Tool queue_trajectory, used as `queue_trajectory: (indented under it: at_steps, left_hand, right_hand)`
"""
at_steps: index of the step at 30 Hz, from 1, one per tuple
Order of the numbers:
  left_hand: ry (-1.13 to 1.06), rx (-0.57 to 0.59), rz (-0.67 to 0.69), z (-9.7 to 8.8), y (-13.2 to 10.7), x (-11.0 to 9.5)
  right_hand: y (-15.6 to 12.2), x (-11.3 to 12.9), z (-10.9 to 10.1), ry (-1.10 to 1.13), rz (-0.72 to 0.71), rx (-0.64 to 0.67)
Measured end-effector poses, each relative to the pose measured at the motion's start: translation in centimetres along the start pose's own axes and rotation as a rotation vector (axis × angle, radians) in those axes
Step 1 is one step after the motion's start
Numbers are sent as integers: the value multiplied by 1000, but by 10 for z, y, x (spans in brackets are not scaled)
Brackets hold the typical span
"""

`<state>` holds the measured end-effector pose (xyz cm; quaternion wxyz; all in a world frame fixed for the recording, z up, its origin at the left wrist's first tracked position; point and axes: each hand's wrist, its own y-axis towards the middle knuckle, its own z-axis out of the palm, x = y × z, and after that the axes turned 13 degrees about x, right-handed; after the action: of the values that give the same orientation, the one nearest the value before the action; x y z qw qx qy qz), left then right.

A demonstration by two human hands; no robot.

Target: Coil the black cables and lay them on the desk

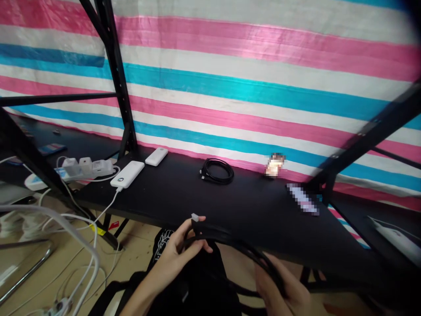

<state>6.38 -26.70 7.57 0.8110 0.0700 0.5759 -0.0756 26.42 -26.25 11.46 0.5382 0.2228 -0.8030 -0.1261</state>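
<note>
My left hand (184,245) grips one side of a looped black cable (226,236); a light-coloured plug (195,217) sticks up past its fingertips. On the other side of the loop, my right hand (279,281) is closed around the strands, somewhat blurred. Both hands are over my lap, at the front edge of the black table (171,197). A second black cable (217,171), neatly coiled with its plugs to the left, lies farther back on the tabletop.
Two white power banks (127,174) lie at the table's left, the nearer with a white cable plugged in. A white power strip (70,171) with chargers stands beyond the black frame post. Two blurred-out items (302,199) are at the right. White cords (75,217) hang at the left.
</note>
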Motion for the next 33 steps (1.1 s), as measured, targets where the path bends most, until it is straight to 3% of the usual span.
queue_trajectory:
  at_steps: [4,9,12,16,22,25,29,33]
  left_hand:
    - [17,22,-25,8,-7,-6]
    - [-80,28,-64,9,-10,-2]
    - [-27,-116,-91,7,-11,-6]
    - [29,-266,-164,10,-16,-15]
    - [59,-207,-219,26,-32,-26]
    - [-19,-125,-257,28,-40,-32]
    - [-101,-116,-235,30,-48,-38]
    - [-124,96,-262,41,-39,-35]
  right_hand:
    - [6,0,3,101,209,-40]
    - [7,3,11,249,248,172]
    - [10,6,13,221,314,288]
    - [10,15,10,139,187,345]
    - [2,27,4,-9,11,397]
    - [2,28,-2,-9,-31,374]
    - [3,29,-14,28,-68,273]
    - [1,17,-26,104,-74,33]
